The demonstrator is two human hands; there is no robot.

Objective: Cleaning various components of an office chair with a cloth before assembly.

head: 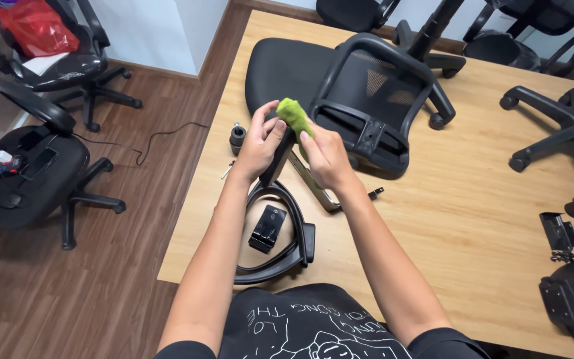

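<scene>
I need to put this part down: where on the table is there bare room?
Bare wood on the table lies between the right hand and the small black parts at the right edge. It is crowded around the armrest loop and chair back.

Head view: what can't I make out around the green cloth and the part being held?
- Black part in the left hand: its upper end is hidden by the green cloth and the right hand.
- Metal bracket: upper end hidden behind the right hand.
- Small screw on the table: too small to tell its type.
- Armrest at right: cut off by the frame edge.
</scene>
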